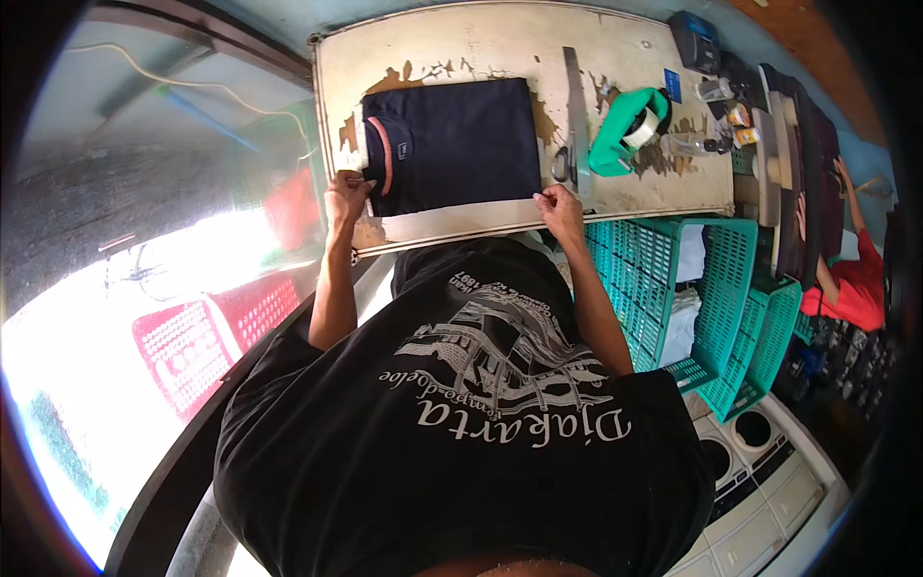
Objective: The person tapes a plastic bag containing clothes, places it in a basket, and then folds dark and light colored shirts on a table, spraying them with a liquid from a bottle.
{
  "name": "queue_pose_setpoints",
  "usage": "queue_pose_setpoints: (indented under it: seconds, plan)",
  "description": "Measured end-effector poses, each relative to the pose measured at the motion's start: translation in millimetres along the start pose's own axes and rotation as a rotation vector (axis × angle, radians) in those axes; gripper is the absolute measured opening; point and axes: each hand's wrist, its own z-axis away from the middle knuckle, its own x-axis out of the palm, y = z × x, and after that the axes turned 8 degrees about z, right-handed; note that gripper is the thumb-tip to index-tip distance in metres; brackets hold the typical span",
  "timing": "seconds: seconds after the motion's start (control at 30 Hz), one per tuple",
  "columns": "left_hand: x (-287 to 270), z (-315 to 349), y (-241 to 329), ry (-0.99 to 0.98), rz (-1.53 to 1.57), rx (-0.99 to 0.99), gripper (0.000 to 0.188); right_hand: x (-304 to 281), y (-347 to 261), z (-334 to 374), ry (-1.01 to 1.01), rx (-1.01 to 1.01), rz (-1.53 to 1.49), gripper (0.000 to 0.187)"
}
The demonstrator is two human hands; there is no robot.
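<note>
A dark navy T-shirt [466, 144], folded into a flat rectangle, lies on the worn cream table [442, 34]. Its orange-pink neckband and small neck label face left. At the near left corner, beside the collar, my left hand [347, 199] pinches the fabric between thumb and fingers. My right hand [561, 210] is closed at the near right corner, with thumb and fingertips on the shirt's edge. The near edge runs fairly straight between both hands.
Right of the shirt lie a metal ruler [574, 106], scissors [561, 165] and a green tape dispenser [627, 135]. Clear bottles [687, 144] stand farther right. Green plastic crates [630, 279] flank me below the table; a person in a red top [859, 284] works beyond.
</note>
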Motion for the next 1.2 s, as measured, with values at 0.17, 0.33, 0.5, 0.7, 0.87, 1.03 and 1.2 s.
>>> queue_pose_setpoints:
  seconds: [0.17, 0.33, 0.5, 0.7, 0.87, 1.03, 1.2]
  plan:
    - [-19, -6, 46, 0.054, -0.174, 0.100, 0.036, -9, -6, 7, 0.020, -0.062, 0.091, 0.024]
    - [-106, 27, 259, -0.352, 0.369, 0.332, 0.024, -28, -34, 20, 0.005, -0.109, 0.157, 0.022]
    - [-131, 86, 364, -0.927, 0.669, 0.837, 0.018, -28, -53, 6, -0.039, -0.192, 0.201, 0.018]
    - [-108, 12, 276, -0.448, 0.072, 0.303, 0.020, -21, -68, 0, 0.065, -0.272, 0.271, 0.021]
    - [-28, -85, 80, -0.166, -0.037, 0.061, 0.023, -8, -59, 4, 0.093, -0.203, 0.391, 0.031]
    - [8, -94, 54, 0.108, 0.005, 0.180, 0.030, -4, -58, 2, 0.122, -0.165, 0.410, 0.038]
    - [17, -134, 83, 0.027, -0.079, 0.602, 0.037, 0, -52, -4, 0.123, -0.057, 0.421, 0.051]
